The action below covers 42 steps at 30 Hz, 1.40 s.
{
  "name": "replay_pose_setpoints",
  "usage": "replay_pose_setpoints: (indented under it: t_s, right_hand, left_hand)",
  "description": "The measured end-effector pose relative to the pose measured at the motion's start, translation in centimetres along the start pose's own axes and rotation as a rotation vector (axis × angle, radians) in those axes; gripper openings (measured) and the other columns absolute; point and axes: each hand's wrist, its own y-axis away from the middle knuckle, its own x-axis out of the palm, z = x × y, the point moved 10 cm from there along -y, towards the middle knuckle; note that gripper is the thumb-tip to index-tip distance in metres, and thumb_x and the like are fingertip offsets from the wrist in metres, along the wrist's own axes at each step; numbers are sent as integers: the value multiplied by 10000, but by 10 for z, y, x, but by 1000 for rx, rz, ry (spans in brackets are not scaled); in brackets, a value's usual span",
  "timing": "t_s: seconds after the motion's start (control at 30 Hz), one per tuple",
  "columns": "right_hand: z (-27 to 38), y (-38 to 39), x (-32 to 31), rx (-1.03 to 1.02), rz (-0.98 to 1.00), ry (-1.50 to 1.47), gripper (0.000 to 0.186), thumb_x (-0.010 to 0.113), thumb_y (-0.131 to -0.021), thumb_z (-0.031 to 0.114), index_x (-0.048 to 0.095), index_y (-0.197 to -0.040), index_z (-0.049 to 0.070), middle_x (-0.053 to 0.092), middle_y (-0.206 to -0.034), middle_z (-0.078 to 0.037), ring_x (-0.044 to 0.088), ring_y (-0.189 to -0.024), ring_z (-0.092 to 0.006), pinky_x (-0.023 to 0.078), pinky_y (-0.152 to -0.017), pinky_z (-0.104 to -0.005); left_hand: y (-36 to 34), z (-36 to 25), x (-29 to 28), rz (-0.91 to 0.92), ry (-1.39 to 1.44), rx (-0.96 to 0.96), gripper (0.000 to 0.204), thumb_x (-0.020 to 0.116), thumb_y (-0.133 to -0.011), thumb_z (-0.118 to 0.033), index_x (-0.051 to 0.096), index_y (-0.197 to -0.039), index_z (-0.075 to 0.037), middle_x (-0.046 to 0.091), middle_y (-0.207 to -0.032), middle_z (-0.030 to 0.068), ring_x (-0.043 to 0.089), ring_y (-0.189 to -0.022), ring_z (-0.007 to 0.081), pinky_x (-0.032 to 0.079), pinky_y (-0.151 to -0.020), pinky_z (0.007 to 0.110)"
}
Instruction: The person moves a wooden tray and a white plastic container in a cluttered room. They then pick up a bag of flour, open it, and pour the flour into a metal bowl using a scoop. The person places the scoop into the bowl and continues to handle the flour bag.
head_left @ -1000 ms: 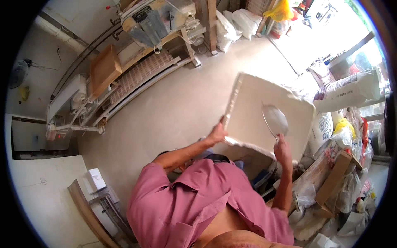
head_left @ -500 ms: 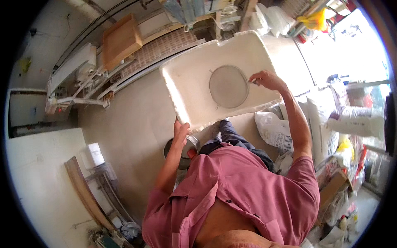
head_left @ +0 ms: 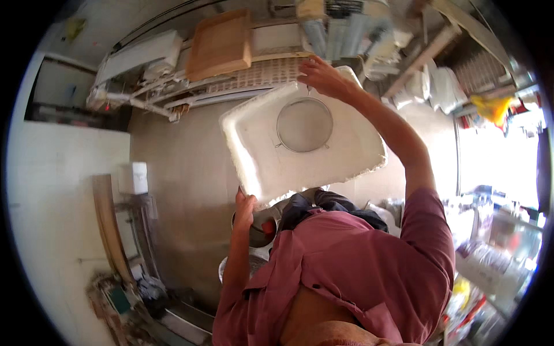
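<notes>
My left hand point(head_left: 245, 206) grips the lower-left corner of a large off-white, rough-rimmed plastic tub point(head_left: 358, 151), held out tilted before me. A round fine-mesh sieve point(head_left: 304, 124) lies over the inside of the tub, its small hooks toward me. My right hand point(head_left: 319, 76) is raised at the tub's far edge, fingers curled on the sieve's handle. Below my left hand is a metal pot point(head_left: 257, 228) with a red object inside, and another container point(head_left: 234, 266) beside it, partly hidden by my forearm.
A bench with machinery point(head_left: 340, 34) and a wooden tray point(head_left: 218, 43) runs along the far side. White sacks point(head_left: 438, 86) and a yellow bag point(head_left: 490, 109) sit at the back right. Boards point(head_left: 107, 219) lean at left; cluttered bags and a rack point(head_left: 490, 254) crowd the right.
The tub has swung leftward from the right side to in front of me. My right hand has moved up to the far edge, turning the sieve so its handle points away from me.
</notes>
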Motion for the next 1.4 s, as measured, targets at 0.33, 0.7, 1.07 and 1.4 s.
replay_pose_setpoints:
  t_s: [0.33,0.7,1.07,1.4]
  right_hand:
    - [-46,-12,-53,357,-283,-343,118,657,-815,34,653,-933,35,631,-970,-97,589,-936,-291,453,-844,-412]
    - [-67,57,82,858,-189,-460,69,619,-880,39,669,-908,1,664,-888,-153,631,-867,-338,499,-782,-416]
    - [15,131,189,1361,112,-634,144,600,-881,78,698,-929,-16,688,-899,-190,670,-832,-353,532,-746,-405]
    - [105,293,229,1802,261,-602,222,542,-883,193,680,-874,18,669,-808,-199,653,-774,-382,518,-719,-442]
  left_hand:
    - [23,12,-103,-335,280,-307,563,520,-756,-40,437,-1309,22,605,-1101,178,667,-891,364,617,-631,519]
    - [-261,-167,-150,-278,274,-12,477,504,-857,-98,393,-1317,-35,596,-1129,179,695,-873,357,615,-512,481]
    - [-607,-287,-182,-125,79,-177,110,516,-879,-110,553,-855,-9,629,-960,196,676,-805,385,602,-579,592]
    - [-607,-254,-168,110,309,-278,718,528,-903,-604,358,-1442,-162,414,-1463,112,450,-1286,328,406,-985,567]
